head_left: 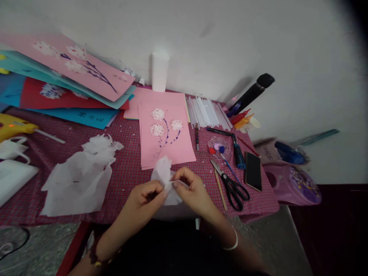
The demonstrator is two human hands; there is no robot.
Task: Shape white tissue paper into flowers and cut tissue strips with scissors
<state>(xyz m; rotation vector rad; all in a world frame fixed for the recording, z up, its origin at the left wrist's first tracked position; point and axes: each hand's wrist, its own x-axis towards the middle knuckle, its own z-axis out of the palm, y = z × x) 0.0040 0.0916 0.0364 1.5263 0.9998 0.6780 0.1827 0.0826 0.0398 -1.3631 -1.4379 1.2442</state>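
Observation:
My left hand [146, 199] pinches a thin white tissue piece [163, 170] near the table's front edge. Close against it on the right, my right hand [194, 191] holds the same tissue between thumb and fingers. The tissue stands up in a gathered tuft above the fingertips and spreads out below them. Just beyond my hands lies a pink sheet [184, 147] with three fluffy white flowers and painted purple stems. More crumpled white tissue [79, 184] lies flat to the left.
Black-handled scissors [232, 189], a wooden stick [220, 191], a paint palette [217, 147] and a phone [253, 171] lie on the right. Clear glue sticks [207, 112] are behind. A yellow glue gun [17, 127] and coloured cards [94, 78] occupy the left.

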